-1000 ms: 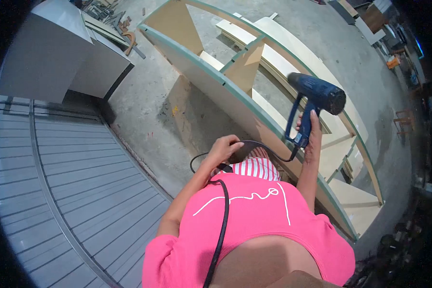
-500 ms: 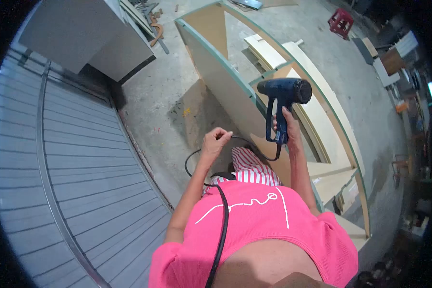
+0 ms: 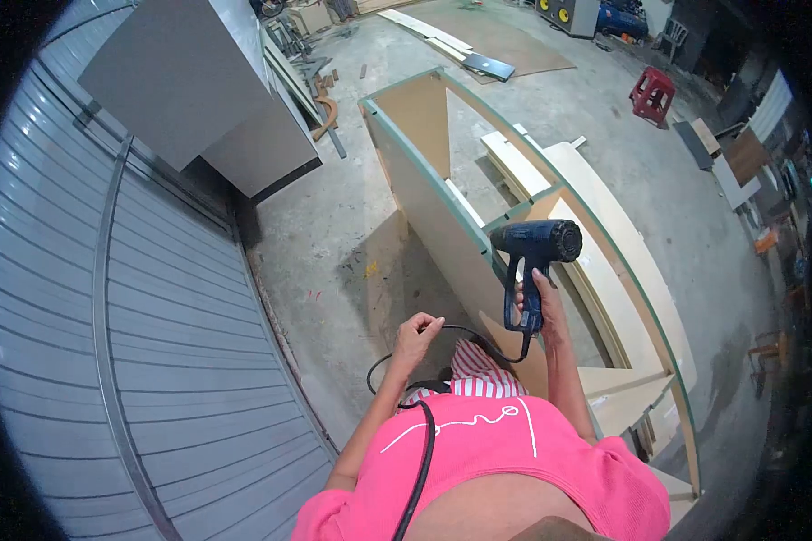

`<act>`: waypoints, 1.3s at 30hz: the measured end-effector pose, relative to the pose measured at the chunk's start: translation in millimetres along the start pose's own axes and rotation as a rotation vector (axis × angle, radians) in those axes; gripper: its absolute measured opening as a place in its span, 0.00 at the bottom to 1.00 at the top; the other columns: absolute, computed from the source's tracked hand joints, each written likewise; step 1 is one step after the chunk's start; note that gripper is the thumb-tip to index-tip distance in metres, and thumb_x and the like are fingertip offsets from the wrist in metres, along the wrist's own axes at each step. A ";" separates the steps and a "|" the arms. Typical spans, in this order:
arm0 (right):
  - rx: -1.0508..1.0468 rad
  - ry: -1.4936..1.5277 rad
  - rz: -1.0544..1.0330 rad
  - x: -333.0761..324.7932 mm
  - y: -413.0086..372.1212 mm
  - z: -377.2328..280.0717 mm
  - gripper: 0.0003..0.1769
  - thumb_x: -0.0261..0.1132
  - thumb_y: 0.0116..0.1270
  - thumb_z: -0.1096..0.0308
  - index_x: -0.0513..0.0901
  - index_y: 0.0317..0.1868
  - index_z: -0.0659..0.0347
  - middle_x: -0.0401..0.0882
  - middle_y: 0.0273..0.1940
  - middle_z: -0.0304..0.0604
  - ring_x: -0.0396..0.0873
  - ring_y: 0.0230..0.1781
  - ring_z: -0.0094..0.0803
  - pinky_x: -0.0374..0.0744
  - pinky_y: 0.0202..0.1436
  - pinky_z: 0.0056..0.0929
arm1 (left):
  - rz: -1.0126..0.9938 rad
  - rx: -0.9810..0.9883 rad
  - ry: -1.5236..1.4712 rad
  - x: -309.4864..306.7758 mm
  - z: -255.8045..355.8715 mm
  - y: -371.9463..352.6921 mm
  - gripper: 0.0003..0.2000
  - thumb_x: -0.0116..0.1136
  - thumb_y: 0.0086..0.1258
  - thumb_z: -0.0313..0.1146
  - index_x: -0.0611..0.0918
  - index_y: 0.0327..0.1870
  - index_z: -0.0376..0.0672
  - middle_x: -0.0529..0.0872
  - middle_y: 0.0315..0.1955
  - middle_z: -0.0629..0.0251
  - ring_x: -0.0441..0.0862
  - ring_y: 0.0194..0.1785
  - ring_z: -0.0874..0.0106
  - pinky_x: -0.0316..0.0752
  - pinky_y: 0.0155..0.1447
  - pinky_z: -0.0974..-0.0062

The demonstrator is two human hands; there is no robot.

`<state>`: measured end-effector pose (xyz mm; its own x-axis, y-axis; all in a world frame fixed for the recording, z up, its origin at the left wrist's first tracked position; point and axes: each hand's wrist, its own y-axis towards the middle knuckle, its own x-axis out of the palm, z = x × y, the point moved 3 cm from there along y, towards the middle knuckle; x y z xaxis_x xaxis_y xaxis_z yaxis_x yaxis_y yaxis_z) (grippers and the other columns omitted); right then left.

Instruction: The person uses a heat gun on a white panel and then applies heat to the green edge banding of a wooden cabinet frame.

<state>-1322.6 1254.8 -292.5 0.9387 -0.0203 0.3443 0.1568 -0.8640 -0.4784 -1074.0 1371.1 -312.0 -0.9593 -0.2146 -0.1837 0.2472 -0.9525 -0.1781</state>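
Observation:
A dark blue heat gun [image 3: 534, 240] is held up by its handle in my right hand [image 3: 548, 302], its round black end facing right. My left hand [image 3: 418, 336] is closed on the black cable [image 3: 463, 327], which runs from the base of the handle. The same cable loops down and passes over the front of the pink shirt. Just beyond the heat gun stands a wooden frame [image 3: 429, 194] with green edges, open compartments and a curved side. Pale boards show through its openings.
On the left runs a ribbed metal shutter [image 3: 189, 334] with a rail. A grey cabinet [image 3: 244, 135] stands at the upper left. A red stool [image 3: 651, 96] is at the upper right. Flat boards [image 3: 433, 36] lie on the floor at the back.
The view has tilted up, so the hands, heat gun and frame sit lower in the picture and more of the floor behind shows. Both hands keep their holds.

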 end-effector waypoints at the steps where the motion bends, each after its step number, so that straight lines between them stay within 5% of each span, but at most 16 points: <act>1: 0.021 0.016 -0.016 0.9 -1.6 -1.5 0.26 0.63 0.61 0.44 0.78 0.33 0.63 0.77 0.21 0.39 0.75 0.17 0.23 0.76 0.22 0.19 | -0.004 -0.040 0.001 1.1 -1.4 0.2 0.16 0.60 0.65 0.42 0.80 0.29 0.36 0.76 0.21 0.74 0.69 0.27 0.83 0.65 0.31 0.81; 21: 0.038 0.013 0.092 -32.2 13.5 -4.2 0.26 0.64 0.59 0.43 0.79 0.32 0.62 0.78 0.21 0.37 0.76 0.17 0.21 0.75 0.22 0.17 | -0.274 -0.086 0.097 54.8 -0.7 23.8 0.12 0.58 0.66 0.38 0.80 0.41 0.38 0.79 0.25 0.70 0.73 0.30 0.80 0.70 0.36 0.80; 27: -0.198 0.055 0.264 -72.4 50.3 -38.4 0.26 0.64 0.59 0.44 0.79 0.35 0.63 0.78 0.22 0.38 0.77 0.18 0.22 0.77 0.23 0.19 | -0.345 -0.072 0.120 77.9 5.9 42.7 0.15 0.58 0.67 0.36 0.77 0.49 0.38 0.78 0.27 0.73 0.72 0.30 0.83 0.67 0.32 0.82; 34: -0.246 0.123 0.309 -88.1 86.8 -68.6 0.27 0.64 0.59 0.43 0.80 0.37 0.63 0.80 0.24 0.39 0.78 0.23 0.22 0.77 0.29 0.19 | -0.326 -0.074 0.125 91.7 37.3 67.6 0.18 0.60 0.64 0.38 0.76 0.50 0.38 0.78 0.27 0.67 0.73 0.31 0.78 0.70 0.37 0.78; 39: -0.289 0.179 0.313 -87.1 102.7 -72.8 0.25 0.65 0.59 0.47 0.78 0.36 0.64 0.79 0.23 0.40 0.77 0.19 0.21 0.78 0.24 0.18 | -0.322 -0.104 0.178 90.4 54.1 72.7 0.18 0.60 0.64 0.39 0.76 0.50 0.39 0.77 0.26 0.68 0.72 0.30 0.79 0.70 0.36 0.79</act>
<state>-1410.6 1131.1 -312.8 0.8551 -0.3676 0.3656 -0.2420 -0.9067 -0.3455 -1150.1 1270.7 -289.3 -0.9536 0.1420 -0.2656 -0.0420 -0.9360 -0.3496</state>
